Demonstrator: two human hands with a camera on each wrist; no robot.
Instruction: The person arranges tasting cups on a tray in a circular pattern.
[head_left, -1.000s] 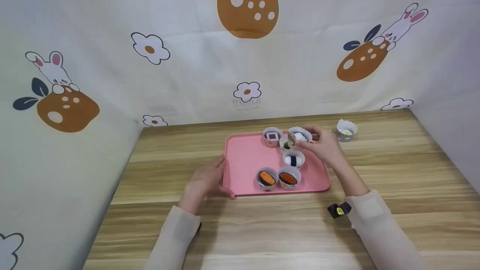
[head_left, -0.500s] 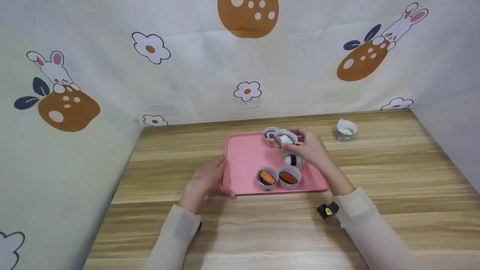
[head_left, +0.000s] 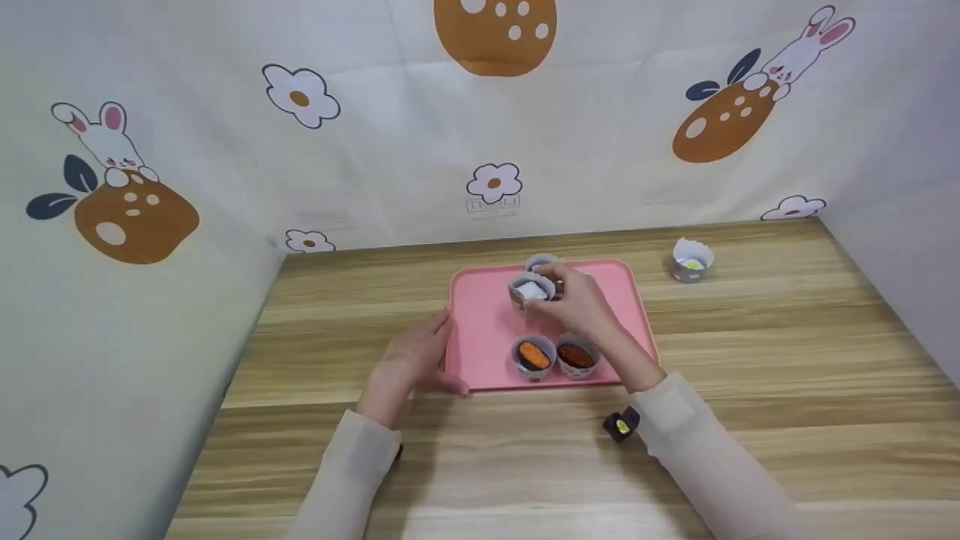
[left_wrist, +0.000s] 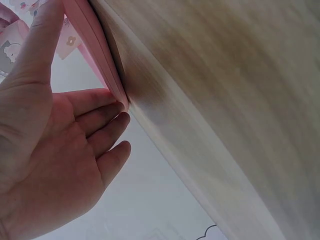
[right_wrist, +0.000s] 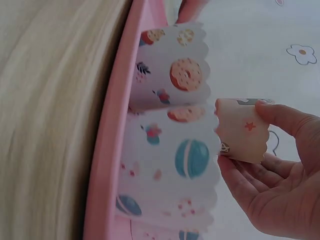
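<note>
My right hand [head_left: 577, 307] pinches a paper baking cup [head_left: 532, 291] with a white piece inside, held above the pink tray [head_left: 480, 330]. In the right wrist view, thumb and fingers grip this cup [right_wrist: 242, 130] by opposite sides of its wall. At the tray's left front corner rests my left hand [head_left: 416, 356]; in the left wrist view its nearly straight fingers [left_wrist: 102, 132] touch the rim. Along the tray's front stand an orange-topped sushi piece [head_left: 534, 356] and a red-brown-topped one [head_left: 576, 355], each in a paper cup. My right hand hides the tray's middle.
At the tray's back edge stands another paper cup [head_left: 540, 260], partly covered by my right hand. Beyond the tray, on the wooden table [head_left: 750, 330] at the right, sits a cup [head_left: 691, 262] with something yellow inside. A patterned sheet [head_left: 397, 150] hangs behind.
My right hand has carried the cup with the white piece leftwards across the tray and slightly towards me. The left hand stays at the tray's corner.
</note>
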